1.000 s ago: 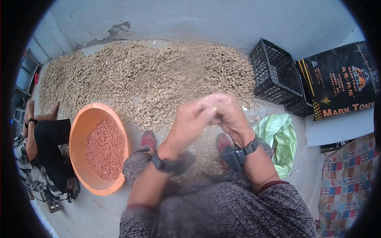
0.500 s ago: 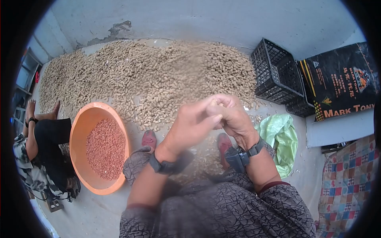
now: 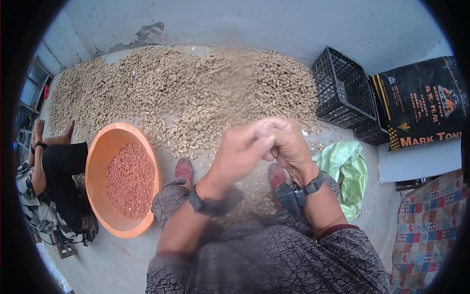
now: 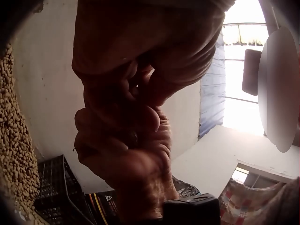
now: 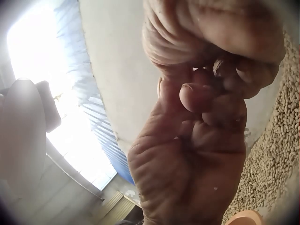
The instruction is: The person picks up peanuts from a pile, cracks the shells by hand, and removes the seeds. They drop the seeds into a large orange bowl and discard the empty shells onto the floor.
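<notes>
Left hand [image 3: 234, 154] and right hand [image 3: 294, 149] meet, curled fingers pinching something hidden, likely a peanut being shelled; next probably calls for dropping kernels into the oval-looking orange plastic basin [image 3: 99, 169].

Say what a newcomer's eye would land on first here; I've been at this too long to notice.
Probably the broad heap of unshelled peanuts, spread along the foot of the pale wall. Next, the bright orange basin at left in the head view, holding reddish kernels. Then, near the middle, the left hand and right hand meeting; whatever they may hold is hidden.
</notes>
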The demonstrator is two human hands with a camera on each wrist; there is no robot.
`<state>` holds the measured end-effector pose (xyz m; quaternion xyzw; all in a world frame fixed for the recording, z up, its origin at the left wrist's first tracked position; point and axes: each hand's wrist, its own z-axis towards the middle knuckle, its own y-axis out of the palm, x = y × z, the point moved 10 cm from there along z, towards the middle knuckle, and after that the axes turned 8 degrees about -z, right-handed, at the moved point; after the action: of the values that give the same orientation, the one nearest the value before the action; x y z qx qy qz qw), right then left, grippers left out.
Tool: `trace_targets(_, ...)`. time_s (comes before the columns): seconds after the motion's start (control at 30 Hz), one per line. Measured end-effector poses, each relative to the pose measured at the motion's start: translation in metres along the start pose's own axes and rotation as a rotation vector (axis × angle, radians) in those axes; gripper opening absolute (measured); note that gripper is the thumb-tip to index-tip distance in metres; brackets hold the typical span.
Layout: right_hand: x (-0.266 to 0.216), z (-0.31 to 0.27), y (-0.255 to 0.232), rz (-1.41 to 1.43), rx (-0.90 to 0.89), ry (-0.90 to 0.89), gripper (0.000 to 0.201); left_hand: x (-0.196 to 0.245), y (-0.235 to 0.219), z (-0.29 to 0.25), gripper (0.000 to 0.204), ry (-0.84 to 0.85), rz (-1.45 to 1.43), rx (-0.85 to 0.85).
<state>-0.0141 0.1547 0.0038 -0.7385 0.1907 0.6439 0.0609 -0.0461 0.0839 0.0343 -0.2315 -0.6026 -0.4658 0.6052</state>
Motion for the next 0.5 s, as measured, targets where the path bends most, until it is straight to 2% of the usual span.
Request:
trace_targets(0.17,0.009,0.004,-0.001,0.039,-0.028,0.022,0.021,-0.006,-0.003,0.000,0.023,-0.065,0.023,0.012)
trace_targets(0.27,0.007,0.006,0.002,0.070,-0.066,0.024,0.025,-0.001,-0.002,0.002,0.027,-0.030,0.003,-0.045)
trace_targets(0.33,0.008,0.007,0.008,0.062,-0.130,0.033,0.033,0.001,0.003,0.003,0.036,-0.051,-0.152,-0.145)
trace_targets(0.5,-0.011,-0.004,0.022,0.032,-0.231,0.005,0.044,0.001,0.006,0.000,0.039,-0.128,-0.171,-0.208)
